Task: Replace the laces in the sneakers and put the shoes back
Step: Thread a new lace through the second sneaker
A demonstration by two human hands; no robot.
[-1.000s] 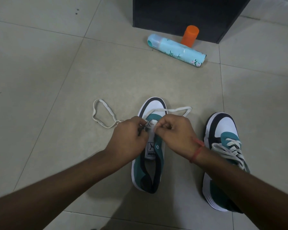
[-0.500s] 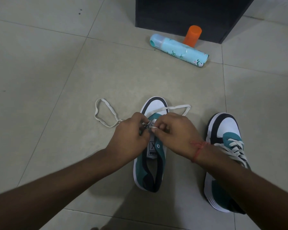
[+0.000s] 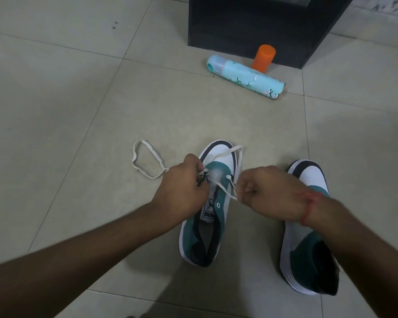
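Left hand grip pinches the white lace at the eyelets of the teal sneaker on the floor. Right hand grip pinches the lace's other end. Second sneaker just right.

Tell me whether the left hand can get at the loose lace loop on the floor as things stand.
Probably yes: the lace loop lies on bare floor beside the left hand with nothing between them, but that hand now pinches lace at the sneaker and must let go first.

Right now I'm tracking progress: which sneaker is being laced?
The middle sneaker, between both hands: the left hand and right hand pinch its white lace. The other sneaker sits untouched under the right forearm.
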